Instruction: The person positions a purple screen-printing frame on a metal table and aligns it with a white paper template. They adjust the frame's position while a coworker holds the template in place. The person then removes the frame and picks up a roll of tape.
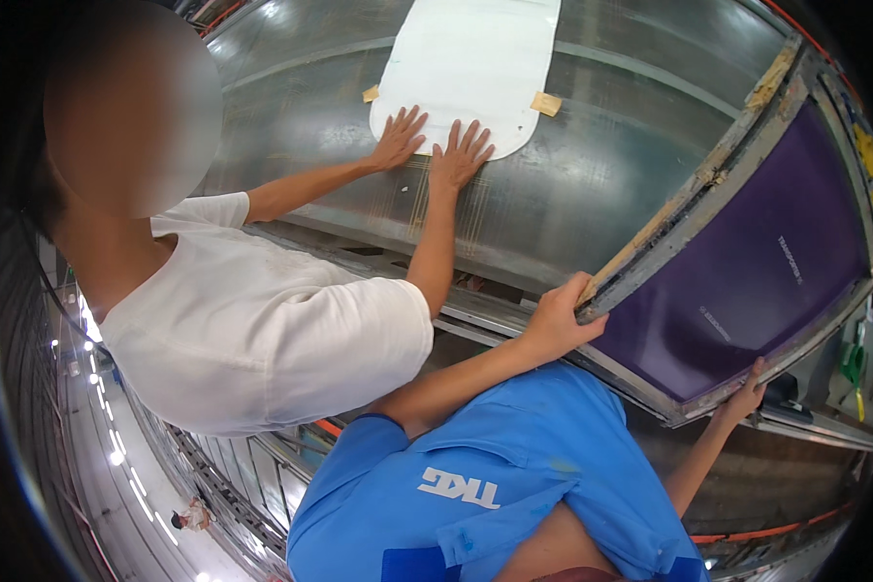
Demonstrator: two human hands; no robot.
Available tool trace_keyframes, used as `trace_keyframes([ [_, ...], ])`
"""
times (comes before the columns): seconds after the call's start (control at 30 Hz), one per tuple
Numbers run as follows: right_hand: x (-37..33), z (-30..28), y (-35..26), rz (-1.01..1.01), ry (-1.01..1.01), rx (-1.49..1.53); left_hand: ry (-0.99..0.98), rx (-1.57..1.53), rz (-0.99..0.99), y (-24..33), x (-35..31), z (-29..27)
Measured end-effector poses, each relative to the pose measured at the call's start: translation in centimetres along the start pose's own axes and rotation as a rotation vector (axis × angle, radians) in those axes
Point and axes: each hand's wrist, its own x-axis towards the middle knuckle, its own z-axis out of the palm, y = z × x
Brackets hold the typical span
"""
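A screen-printing frame [640, 349] with a purple mesh [737, 262] stands tilted at my right over the metal table. My left hand [560, 320] grips its near left corner, fingers wrapped round the worn, taped edge. Lower on the right, my right hand [744, 396] holds the frame's near lower edge, its thumb up over the rim. Small pale print marks show on the mesh. Farther off, a white flat panel [470, 68] with a rounded near end lies on the table, a co-worker's two hands pressed flat on that end.
The co-worker in a white shirt [291, 330] stands close at my left. Tan tape pieces [546, 104] sit at the panel's sides on the metal table [301, 126]. A metal rail [475, 315] runs along the near table edge. Green and yellow tools [854, 364] show at far right.
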Motion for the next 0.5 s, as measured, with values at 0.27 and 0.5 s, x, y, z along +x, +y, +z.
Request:
trace_keyframes([
  [0.27,-1.5,0.8,-0.9,-0.017,0.016,0.037,-0.030,-0.005,-0.005,-0.1,0.3,-0.3],
  [0.5,-0.8,-0.2,0.2,0.021,-0.007,0.027,-0.029,-0.010,0.009,0.0,0.4,-0.4],
])
